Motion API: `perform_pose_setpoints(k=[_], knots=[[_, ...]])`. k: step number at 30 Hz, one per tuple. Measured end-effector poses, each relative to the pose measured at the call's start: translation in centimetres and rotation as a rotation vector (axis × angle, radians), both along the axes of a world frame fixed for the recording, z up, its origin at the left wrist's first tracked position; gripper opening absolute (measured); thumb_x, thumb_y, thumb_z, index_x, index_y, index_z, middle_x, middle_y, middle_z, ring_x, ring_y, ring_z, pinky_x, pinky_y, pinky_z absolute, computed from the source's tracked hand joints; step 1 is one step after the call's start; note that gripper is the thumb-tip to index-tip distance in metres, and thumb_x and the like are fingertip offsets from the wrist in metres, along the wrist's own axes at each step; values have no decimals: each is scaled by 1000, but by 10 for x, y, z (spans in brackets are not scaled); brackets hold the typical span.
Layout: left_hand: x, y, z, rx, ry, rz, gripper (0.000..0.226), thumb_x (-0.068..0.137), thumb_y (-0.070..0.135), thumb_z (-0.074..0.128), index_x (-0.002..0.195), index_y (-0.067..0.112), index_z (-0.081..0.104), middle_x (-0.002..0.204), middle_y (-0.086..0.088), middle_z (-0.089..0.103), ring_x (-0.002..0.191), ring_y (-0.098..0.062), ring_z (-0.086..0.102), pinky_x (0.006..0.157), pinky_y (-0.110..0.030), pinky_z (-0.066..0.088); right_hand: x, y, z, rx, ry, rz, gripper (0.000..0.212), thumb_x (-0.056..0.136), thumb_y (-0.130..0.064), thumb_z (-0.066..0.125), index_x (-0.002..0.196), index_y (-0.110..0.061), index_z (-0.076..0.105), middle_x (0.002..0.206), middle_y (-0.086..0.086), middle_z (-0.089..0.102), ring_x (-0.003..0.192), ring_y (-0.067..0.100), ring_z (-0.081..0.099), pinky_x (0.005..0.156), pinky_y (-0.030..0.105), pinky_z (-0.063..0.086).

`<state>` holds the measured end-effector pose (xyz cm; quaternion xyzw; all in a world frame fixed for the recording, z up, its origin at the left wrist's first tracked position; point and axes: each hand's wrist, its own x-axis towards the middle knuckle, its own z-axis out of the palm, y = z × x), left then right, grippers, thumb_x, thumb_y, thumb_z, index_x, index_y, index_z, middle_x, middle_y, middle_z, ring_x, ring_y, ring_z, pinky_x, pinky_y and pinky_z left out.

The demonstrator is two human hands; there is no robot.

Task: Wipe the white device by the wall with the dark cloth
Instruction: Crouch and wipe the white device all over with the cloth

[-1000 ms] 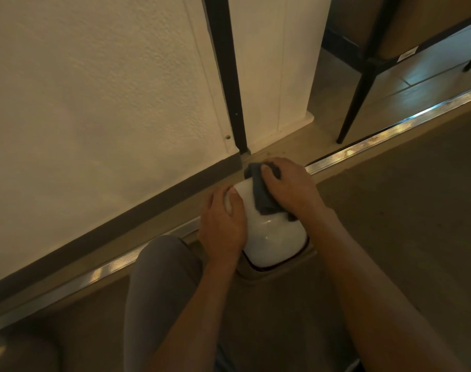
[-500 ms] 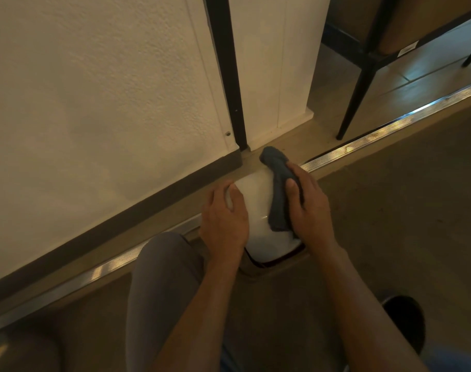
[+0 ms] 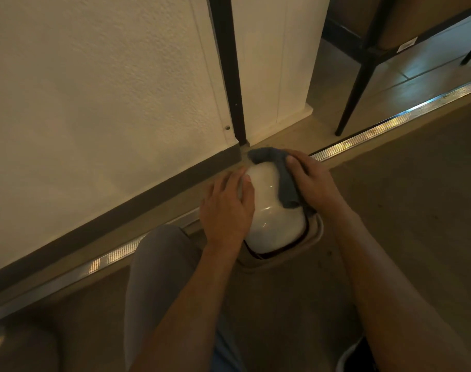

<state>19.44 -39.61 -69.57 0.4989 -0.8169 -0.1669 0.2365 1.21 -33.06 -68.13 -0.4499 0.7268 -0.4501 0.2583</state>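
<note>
Grip on the cloth (image 3: 284, 178) is by the right hand (image 3: 313, 181), fingers spread and pressing the fabric flat against the far right flank of the device (image 3: 272, 210); the cloth is pinned under the palm rather than pinched, with one end folded over the device's far end by the wall (image 3: 108, 89). Left hand (image 3: 226, 210) lies flat and unclosed on the device's left side, fingertips on the white shell, holding nothing; it appears to steady the unit. Device sits on the floor (image 3: 403, 224) just beside the skirting, in a shallow tray (image 3: 319, 233) that shows at its near right edge.

Step in hand, as judged: wiping is under way, at the far right part of the shell; the glossy top and near face lie bare and may yet need a pass. Next move would call for drawing the cloth across the crown toward the near edge under even pressure, the left hand shifting clear so its side can be covered.

Pose: both forearms reach forward and down from the lower frame; right wrist bent inward over the device, left wrist straight; a knee (image 3: 159, 259) sits under the left forearm.
</note>
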Motion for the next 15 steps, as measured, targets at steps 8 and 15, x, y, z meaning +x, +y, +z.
perform_pose_setpoints(k=[8, 15], knots=[[1, 1, -2, -7, -2, -35, 48, 104, 47, 30, 139, 26, 54, 138, -2, 57, 128, -23, 49, 99, -45, 49, 38, 47, -24, -33, -146, -299, 35, 108, -31, 38, 139, -21, 53, 119, -5, 61, 104, -3, 57, 86, 10, 44], [0, -1, -3, -13, -15, -42, 44, 103, 43, 35, 138, 24, 56, 136, -4, 60, 122, -25, 53, 97, -45, 49, 7, -26, 12, 228, 16, -49, 41, 108, -38, 33, 137, -19, 55, 128, 8, 61, 102, 13, 50, 85, 26, 35]])
